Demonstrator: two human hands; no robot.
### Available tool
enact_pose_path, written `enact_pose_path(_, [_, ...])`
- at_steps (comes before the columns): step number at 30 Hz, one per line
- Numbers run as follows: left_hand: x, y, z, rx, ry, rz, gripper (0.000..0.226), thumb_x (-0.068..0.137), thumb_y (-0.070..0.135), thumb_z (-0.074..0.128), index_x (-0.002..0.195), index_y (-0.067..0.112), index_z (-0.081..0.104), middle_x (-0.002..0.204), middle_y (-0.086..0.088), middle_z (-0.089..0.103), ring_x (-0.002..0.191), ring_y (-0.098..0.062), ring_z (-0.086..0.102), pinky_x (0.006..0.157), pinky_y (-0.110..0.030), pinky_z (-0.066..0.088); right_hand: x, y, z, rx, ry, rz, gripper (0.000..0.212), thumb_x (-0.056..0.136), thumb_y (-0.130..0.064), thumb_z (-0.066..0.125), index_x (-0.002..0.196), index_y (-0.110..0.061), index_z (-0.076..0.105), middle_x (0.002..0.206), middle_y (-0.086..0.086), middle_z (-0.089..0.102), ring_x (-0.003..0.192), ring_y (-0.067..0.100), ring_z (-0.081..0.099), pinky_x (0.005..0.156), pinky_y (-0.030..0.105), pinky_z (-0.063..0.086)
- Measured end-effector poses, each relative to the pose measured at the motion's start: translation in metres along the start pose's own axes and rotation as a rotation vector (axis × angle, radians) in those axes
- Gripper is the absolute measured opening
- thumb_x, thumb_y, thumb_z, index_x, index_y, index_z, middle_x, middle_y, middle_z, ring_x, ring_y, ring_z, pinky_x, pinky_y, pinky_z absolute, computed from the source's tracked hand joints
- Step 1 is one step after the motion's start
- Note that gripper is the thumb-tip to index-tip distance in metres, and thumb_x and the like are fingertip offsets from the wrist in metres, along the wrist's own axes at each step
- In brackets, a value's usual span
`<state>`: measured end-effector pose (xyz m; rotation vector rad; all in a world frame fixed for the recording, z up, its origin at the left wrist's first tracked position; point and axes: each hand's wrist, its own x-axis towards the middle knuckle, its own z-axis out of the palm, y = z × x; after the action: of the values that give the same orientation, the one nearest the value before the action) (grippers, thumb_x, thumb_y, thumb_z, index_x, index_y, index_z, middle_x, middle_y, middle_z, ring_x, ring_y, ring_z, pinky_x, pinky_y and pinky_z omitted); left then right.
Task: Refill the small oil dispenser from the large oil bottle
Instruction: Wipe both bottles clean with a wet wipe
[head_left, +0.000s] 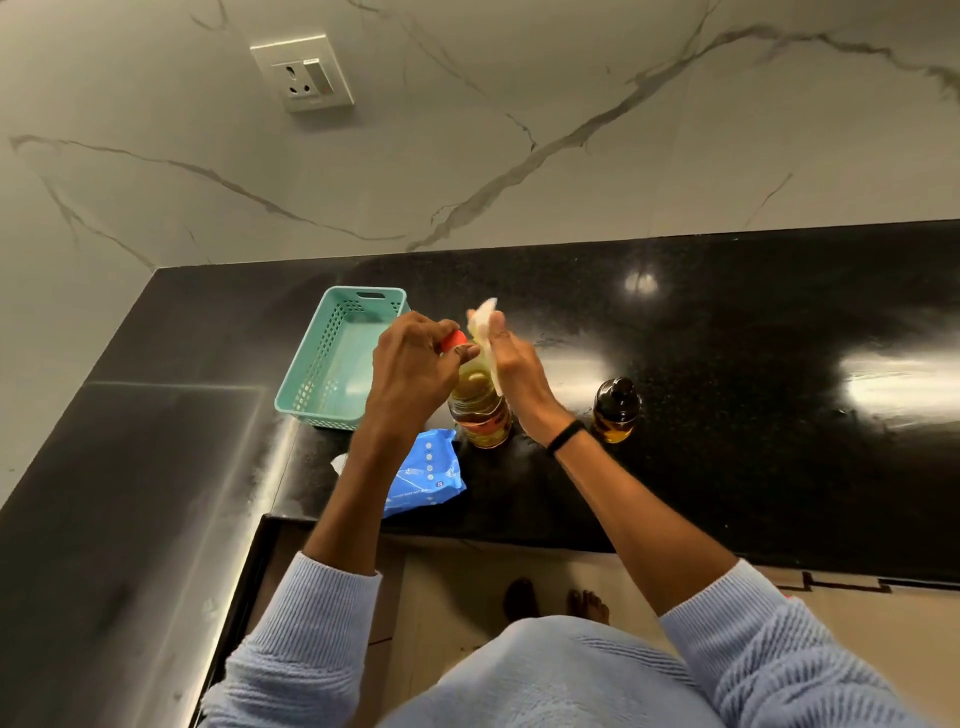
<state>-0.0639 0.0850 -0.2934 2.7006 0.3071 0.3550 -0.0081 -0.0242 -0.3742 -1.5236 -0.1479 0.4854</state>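
Note:
The large oil bottle (478, 405) stands upright on the black counter (727, 364), filled with yellow oil. Its red cap (453, 340) is pinched in the fingers of my left hand (413, 364), right at the bottle's top. My right hand (511, 364) holds a white tissue (485, 325) against the bottle's neck and shoulder. The small oil dispenser (615, 410), dark amber glass with a black top, stands just right of my right wrist, untouched. Whether the cap is on or off the bottle cannot be told.
A teal perforated basket (317, 379) sits left of the bottle. A blue wet-wipe pack (426, 478) lies near the counter's front edge under my left forearm. A marble wall with a socket (304, 73) rises behind. The counter turns a corner at the left.

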Motion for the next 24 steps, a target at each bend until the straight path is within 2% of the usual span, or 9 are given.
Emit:
enact_pose_path(2, [0.005, -0.002, 0.0, -0.05, -0.004, 0.001, 0.036, 0.081, 0.034, 0.08, 0.109, 0.011, 0.077, 0.096, -0.005, 0.068, 0.079, -0.012, 0.056, 0.063, -0.014, 0.032, 0.005, -0.003, 0.006, -0.058, -0.033, 0.039, 0.07, 0.089, -0.079, 0.021, 0.096, -0.03, 0.071, 0.096, 0.008, 0.074, 0.091, 0.024, 0.072, 0.087, 0.047, 0.058])
enact_pose_path(4, [0.007, -0.003, -0.001, -0.095, -0.022, 0.01, 0.034, 0.079, 0.028, 0.082, 0.108, 0.01, 0.077, 0.097, -0.004, 0.07, 0.079, -0.012, 0.059, 0.063, -0.01, 0.034, 0.013, 0.003, 0.006, 0.035, -0.059, 0.104, 0.07, 0.095, -0.072, 0.017, 0.1, -0.026, 0.07, 0.097, 0.009, 0.074, 0.09, 0.021, 0.071, 0.086, 0.039, 0.056])
enact_pose_path(6, [0.008, -0.003, -0.003, -0.098, -0.036, 0.034, 0.031, 0.08, 0.025, 0.083, 0.107, 0.011, 0.077, 0.098, -0.003, 0.07, 0.08, -0.011, 0.06, 0.064, -0.007, 0.034, 0.017, 0.016, 0.002, 0.097, -0.101, 0.194, 0.078, 0.093, -0.075, 0.011, 0.11, -0.025, 0.07, 0.108, 0.004, 0.073, 0.102, 0.016, 0.068, 0.096, 0.032, 0.05])
enact_pose_path(8, [0.007, -0.003, -0.003, -0.092, -0.034, 0.048, 0.029, 0.08, 0.021, 0.082, 0.107, 0.011, 0.077, 0.099, -0.003, 0.07, 0.082, -0.013, 0.061, 0.065, -0.007, 0.036, 0.017, 0.041, 0.001, 0.062, -0.101, 0.277, 0.086, 0.089, -0.08, 0.01, 0.122, -0.025, 0.066, 0.127, 0.006, 0.067, 0.122, 0.021, 0.058, 0.111, 0.041, 0.037])
enact_pose_path(11, [0.004, -0.004, -0.002, -0.115, -0.012, 0.034, 0.029, 0.079, 0.016, 0.083, 0.107, 0.011, 0.077, 0.1, -0.002, 0.071, 0.081, -0.011, 0.061, 0.062, 0.001, 0.034, 0.008, 0.092, 0.0, 0.016, -0.05, 0.376, 0.083, 0.093, -0.074, 0.007, 0.138, -0.024, 0.055, 0.143, 0.008, 0.055, 0.136, 0.022, 0.044, 0.117, 0.042, 0.028])
enact_pose_path(14, [0.002, -0.006, -0.003, -0.117, 0.008, 0.036, 0.029, 0.079, 0.018, 0.083, 0.107, 0.012, 0.078, 0.099, 0.0, 0.071, 0.081, -0.009, 0.061, 0.064, 0.003, 0.032, -0.009, 0.104, 0.001, 0.027, 0.022, 0.365, 0.079, 0.092, -0.074, 0.011, 0.136, -0.028, 0.057, 0.138, 0.004, 0.059, 0.127, 0.016, 0.052, 0.11, 0.034, 0.035])
enact_pose_path(17, [0.001, -0.008, -0.002, -0.132, 0.011, 0.045, 0.03, 0.079, 0.017, 0.083, 0.107, 0.011, 0.077, 0.099, -0.001, 0.071, 0.081, -0.008, 0.059, 0.064, 0.002, 0.035, -0.011, 0.071, 0.002, 0.228, -0.012, 0.289, 0.078, 0.097, -0.069, 0.013, 0.125, -0.018, 0.065, 0.119, 0.006, 0.071, 0.106, 0.013, 0.066, 0.09, 0.025, 0.048])
enact_pose_path(21, [0.002, -0.01, -0.002, -0.14, -0.015, 0.089, 0.03, 0.078, 0.018, 0.084, 0.106, 0.011, 0.077, 0.098, 0.0, 0.071, 0.082, -0.01, 0.063, 0.069, -0.01, 0.046, 0.0, 0.022, 0.004, 0.318, -0.095, 0.108, 0.069, 0.096, -0.069, 0.017, 0.125, -0.026, 0.063, 0.115, 0.009, 0.072, 0.105, 0.024, 0.07, 0.094, 0.037, 0.055])
enact_pose_path(24, [0.004, -0.011, -0.003, -0.145, -0.031, 0.105, 0.03, 0.079, 0.017, 0.083, 0.107, 0.012, 0.077, 0.099, 0.001, 0.07, 0.083, -0.008, 0.062, 0.068, -0.002, 0.039, 0.004, 0.028, 0.006, 0.096, -0.038, 0.131, 0.075, 0.09, -0.078, 0.016, 0.106, -0.03, 0.071, 0.108, 0.005, 0.074, 0.104, 0.02, 0.07, 0.099, 0.043, 0.052])
